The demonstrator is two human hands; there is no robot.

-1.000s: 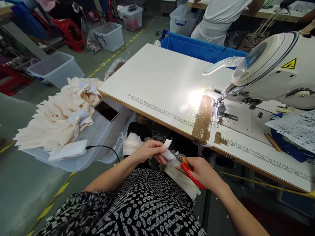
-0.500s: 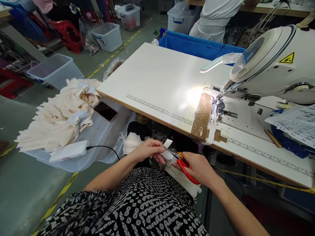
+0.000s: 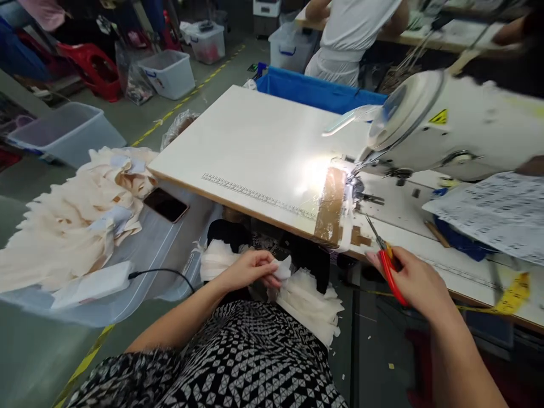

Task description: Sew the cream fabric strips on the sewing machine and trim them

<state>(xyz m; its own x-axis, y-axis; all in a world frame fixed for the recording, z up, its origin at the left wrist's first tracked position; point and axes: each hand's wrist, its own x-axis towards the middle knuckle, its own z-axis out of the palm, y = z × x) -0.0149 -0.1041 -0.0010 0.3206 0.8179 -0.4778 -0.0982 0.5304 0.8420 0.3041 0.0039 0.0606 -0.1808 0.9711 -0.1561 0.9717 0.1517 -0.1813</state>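
Note:
My left hand (image 3: 254,268) is closed on a small piece of white fabric (image 3: 282,268) above my lap. In my right hand (image 3: 419,277) are scissors (image 3: 391,271) with red handles, their blades pointing up and away over the table's front edge. Cream fabric pieces (image 3: 310,300) lie across my lap under the left hand, and a further cream bundle (image 3: 217,259) sits just left of it. Beyond the scissors' tips stands a white sewing machine (image 3: 459,130), its lamp lighting the needle area.
The white table (image 3: 255,136) has printed rulers along its front edge. To the left, a plastic bin (image 3: 187,243) bears ruffled cream fabric (image 3: 80,204), a phone (image 3: 165,204) and a white power bank (image 3: 93,285). A yellow tape measure (image 3: 514,293) hangs at right. Behind the table, a person in white (image 3: 355,34) stands.
My right hand has moved the scissors away from the white fabric, rightward and up to the table edge. My left hand stays over my lap with the fabric. The view has turned right.

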